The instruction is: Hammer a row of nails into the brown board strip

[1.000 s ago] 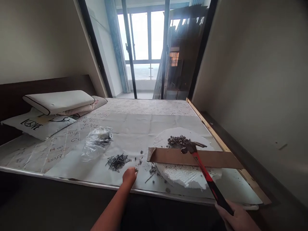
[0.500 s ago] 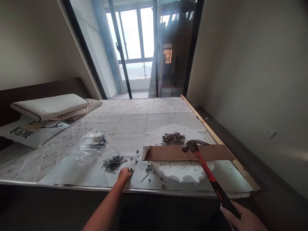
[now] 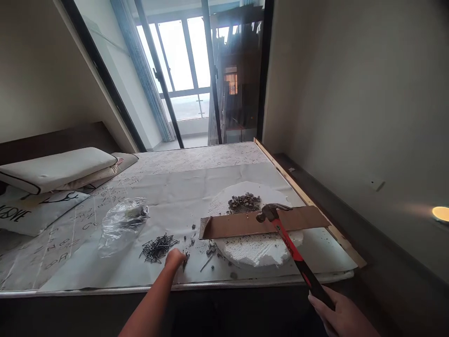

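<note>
My left hand (image 3: 174, 259) is curled low on the pale paper sheet, right next to a few loose nails (image 3: 184, 260) and just right of a heap of dark nails (image 3: 158, 247). Its fingers hide whatever may lie under them. My right hand (image 3: 340, 313) grips the black and red handle of a claw hammer (image 3: 286, 236). The hammer's steel head (image 3: 270, 212) rests on a brown cardboard strip (image 3: 245, 223), which lies across a round white foam disc (image 3: 252, 250). A pile of grey gravel (image 3: 244, 202) sits on the disc behind the strip.
A crumpled clear plastic bag (image 3: 122, 227) lies left of the nails. Grit and a thin rod (image 3: 206, 263) are scattered near the disc. Pillows (image 3: 52, 171) lie at the left, a wooden rail (image 3: 301, 196) runs along the right, and glass doors stand ahead.
My view has swung right, sliding the bed leftward in the frame. My left hand has shifted slightly, staying low by the loose nails. The hammer still rests on the cardboard strip.
</note>
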